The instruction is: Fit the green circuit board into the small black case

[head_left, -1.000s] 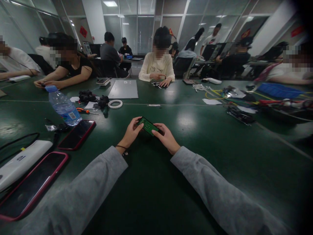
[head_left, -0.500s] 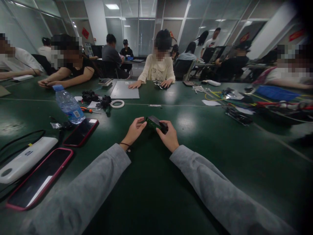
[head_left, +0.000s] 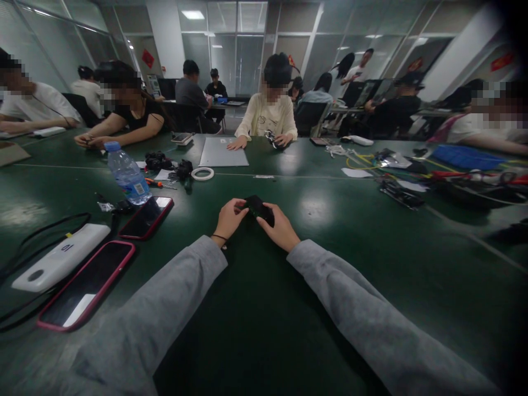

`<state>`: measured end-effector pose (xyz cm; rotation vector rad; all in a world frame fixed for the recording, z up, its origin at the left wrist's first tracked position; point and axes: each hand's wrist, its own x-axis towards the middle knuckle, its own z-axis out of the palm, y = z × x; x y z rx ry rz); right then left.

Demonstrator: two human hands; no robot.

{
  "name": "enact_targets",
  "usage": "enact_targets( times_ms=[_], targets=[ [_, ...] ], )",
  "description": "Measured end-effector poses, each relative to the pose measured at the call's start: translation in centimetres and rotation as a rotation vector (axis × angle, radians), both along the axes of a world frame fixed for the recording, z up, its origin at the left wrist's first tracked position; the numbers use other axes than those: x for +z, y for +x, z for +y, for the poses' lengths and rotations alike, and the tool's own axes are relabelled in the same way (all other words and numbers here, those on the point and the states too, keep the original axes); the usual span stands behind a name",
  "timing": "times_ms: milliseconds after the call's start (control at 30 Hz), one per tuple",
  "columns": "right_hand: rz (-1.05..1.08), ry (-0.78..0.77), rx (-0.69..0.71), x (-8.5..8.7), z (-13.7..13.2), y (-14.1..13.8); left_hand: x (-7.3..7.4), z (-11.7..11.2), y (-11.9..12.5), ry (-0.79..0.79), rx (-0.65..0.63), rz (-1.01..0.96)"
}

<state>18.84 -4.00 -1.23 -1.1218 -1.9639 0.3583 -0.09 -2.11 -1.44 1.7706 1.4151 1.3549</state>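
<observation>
A small black box with tiny green marks on one face is held between both hands above the green table. My left hand pinches its left end with thumb and fingertips. Around the right end, my right hand has its fingers behind and its thumb in front. The box is tilted, and its underside is hidden. I cannot make out exactly what kind of box it is.
To the left are two red-rimmed phones, a white power bank with black cables, and a water bottle. Farther off lie a tape roll, a screwdriver and a silver laptop. Wires and a blue tray occupy the right. Several people sit around.
The box has turned in my fingers, so its larger dark face shows more and the green marks less. The view has shifted slightly left. Across the table, a person's hand has lifted a dark object.
</observation>
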Motion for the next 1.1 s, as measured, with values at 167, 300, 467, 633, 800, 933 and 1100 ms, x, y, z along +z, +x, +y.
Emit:
enact_targets(
  times_ms=[167,300,467,633,800,933,1100],
  targets=[
    [-0.01,-0.05,0.091,0.6,-0.5,-0.1,-0.2,0.4,-0.6,-0.03,0.085,-0.034],
    [0.005,-0.048,0.139,0.8,-0.4,0.2,-0.4,0.8,-0.8,-0.057,0.079,-0.069],
    [0.09,-0.075,0.082,0.7,-0.1,0.6,-0.3,0.7,-0.8,-0.043,0.09,-0.078],
    [0.189,-0.124,-0.032,0.4,0.5,1.0,-0.3,0.7,-1.0,-0.026,0.13,-0.069],
    [0.169,-0.151,-0.02,0.3,0.6,1.1,-0.4,0.7,-1.1,-0.048,0.14,-0.08],
    [0.15,-0.143,-0.014,0.3,0.6,1.1,-0.4,0.7,-1.2,-0.046,0.164,-0.087],
    [0.123,-0.118,-0.021,0.4,0.4,1.0,-0.7,1.2,-1.5,-0.017,0.221,-0.154]
  ],
)
